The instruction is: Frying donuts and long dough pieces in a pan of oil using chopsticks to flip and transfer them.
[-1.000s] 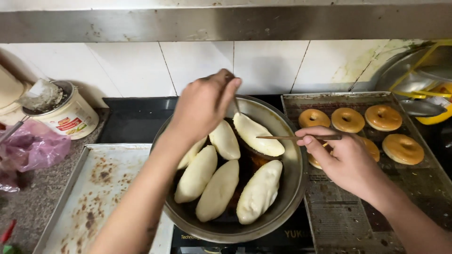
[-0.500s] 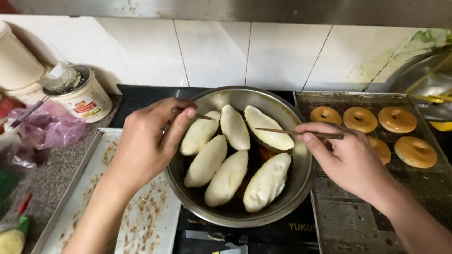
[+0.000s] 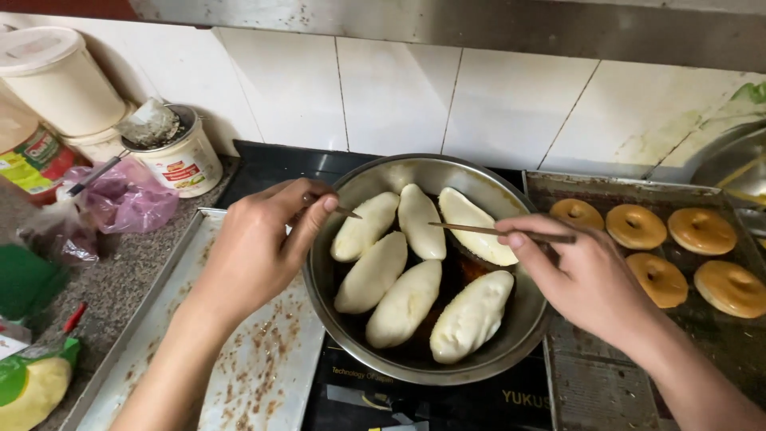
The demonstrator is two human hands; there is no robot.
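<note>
Gripping a thin stick each, both hands work over the pan [image 3: 351, 335] of dark oil on the black cooktop [image 3: 447, 403]. The left hand [image 3: 255, 251] has its fingers [image 3: 315, 214] pinched together on a short stick [image 3: 345, 211] whose tip sits just past them, above the pan's left rim. The right hand [image 3: 586, 275] has its fingers clamped on a longer stick [image 3: 479, 230] that reaches leftward from them to the far oval dough piece [image 3: 477, 237]. Between the two hands six pale dough pieces [image 3: 405, 303] lie in the oil, several touching one another.

Both hands hang close over the hot oil, so a clumsy flip could splash the wrists; touching pieces could stick together or tear when prodded with a stick.

Beyond the right fingers, a tray [image 3: 558, 185] holds browned doughnut rings [image 3: 636, 227]. Left of the left hand lies a greasy empty tray [image 3: 159, 303] on the tabletop [image 3: 88, 287], and farther off a pink bag [image 3: 128, 199] and white tubs [image 3: 179, 156] stand by the tiled wall [image 3: 391, 92].
</note>
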